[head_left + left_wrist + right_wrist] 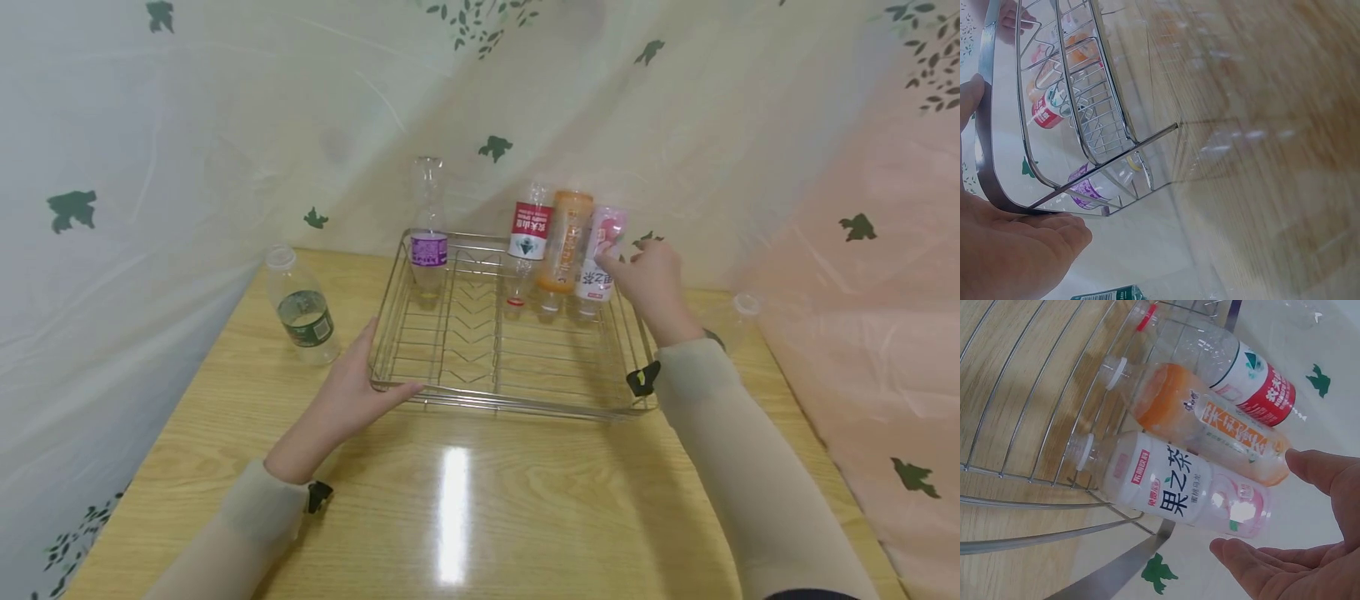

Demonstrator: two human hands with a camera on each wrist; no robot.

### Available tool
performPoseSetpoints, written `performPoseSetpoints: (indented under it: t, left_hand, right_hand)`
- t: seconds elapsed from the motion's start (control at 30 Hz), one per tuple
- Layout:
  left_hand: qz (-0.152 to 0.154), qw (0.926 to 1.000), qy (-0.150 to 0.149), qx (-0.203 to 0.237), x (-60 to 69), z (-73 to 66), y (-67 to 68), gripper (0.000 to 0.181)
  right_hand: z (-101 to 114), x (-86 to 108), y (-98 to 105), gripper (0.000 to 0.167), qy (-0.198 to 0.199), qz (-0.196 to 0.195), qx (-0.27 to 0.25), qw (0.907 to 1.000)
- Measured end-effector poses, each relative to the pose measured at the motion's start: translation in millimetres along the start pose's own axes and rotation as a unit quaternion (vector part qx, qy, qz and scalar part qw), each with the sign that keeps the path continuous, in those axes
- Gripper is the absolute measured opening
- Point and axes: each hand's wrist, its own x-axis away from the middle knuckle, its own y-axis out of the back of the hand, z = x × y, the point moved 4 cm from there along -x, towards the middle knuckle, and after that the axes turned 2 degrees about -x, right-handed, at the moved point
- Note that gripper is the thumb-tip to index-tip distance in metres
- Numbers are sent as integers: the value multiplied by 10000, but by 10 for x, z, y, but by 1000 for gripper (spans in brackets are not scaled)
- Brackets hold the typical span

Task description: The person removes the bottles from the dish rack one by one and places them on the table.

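Left sleeve [213, 546], lower left of the head view: plain pale beige, greyer cuff [266, 502], small black fitting [320, 497] at the wrist. Right sleeve [753, 492], lower right: matching beige, greyish cuff, black fitting bearing a yellowish mark [641, 378]. Left hand [354, 402], right hand [651, 285]: bare

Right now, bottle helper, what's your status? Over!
Left hand grips wire rack. Right hand beside pink-and-white bottle. That bottle leans cap-down in rack. Possible obstacle: orange bottle, close alongside.
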Motion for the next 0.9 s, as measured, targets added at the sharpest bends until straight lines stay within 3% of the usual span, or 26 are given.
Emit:
performPoseSetpoints:
  t: [0.47, 0.7, 0.9]
  left_hand:
    - [-71, 9996, -168, 200, 5, -49, 23, 120]
    - [-46, 9999, -59, 109, 10, -35, 20, 121]
    - [-43, 10000, 17, 83, 23, -47, 18, 123]
  right_hand:
    - [-57, -171, -126, 96, -496, 196, 80, 9985]
    - [-119, -256, -193, 52, -514, 138, 254, 9983]
    - [-137, -288, -234, 46, -507, 48, 242, 9984]
